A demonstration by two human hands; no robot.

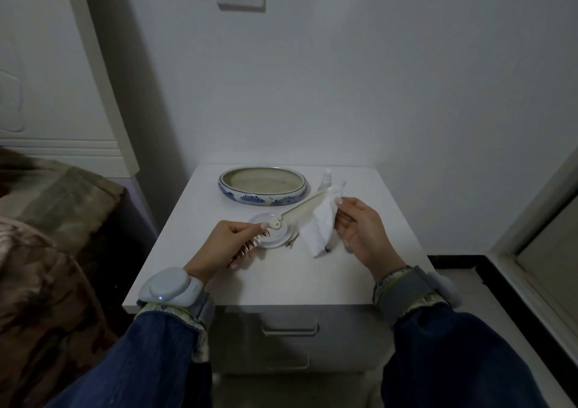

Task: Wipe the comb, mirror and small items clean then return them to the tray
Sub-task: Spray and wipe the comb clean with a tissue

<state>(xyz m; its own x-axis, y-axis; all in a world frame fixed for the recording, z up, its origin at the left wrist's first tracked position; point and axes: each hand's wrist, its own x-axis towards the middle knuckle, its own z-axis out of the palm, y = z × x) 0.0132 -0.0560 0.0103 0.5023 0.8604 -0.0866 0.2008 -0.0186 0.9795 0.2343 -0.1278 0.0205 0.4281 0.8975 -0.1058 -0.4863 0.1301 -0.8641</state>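
1. One comb is up off the table, slanting from lower left to upper right above the mirror.
2. Left hand pinches the comb's handle end, and a coiled, coppery hair tie hangs at its fingers.
3. Right hand grips a white cloth, bunched against the comb's far end, the rest hanging down.
4. Mirror, round and pale, lies flat on the table just under the left fingertips.
5. Peeking out beside the mirror and under the cloth is a small clip; a dark bit shows below the cloth, too small to tell.
6. Further back sits the blue-and-white oval tray, with a small bottle to its right.
7. Wristbands ring both denim sleeves.
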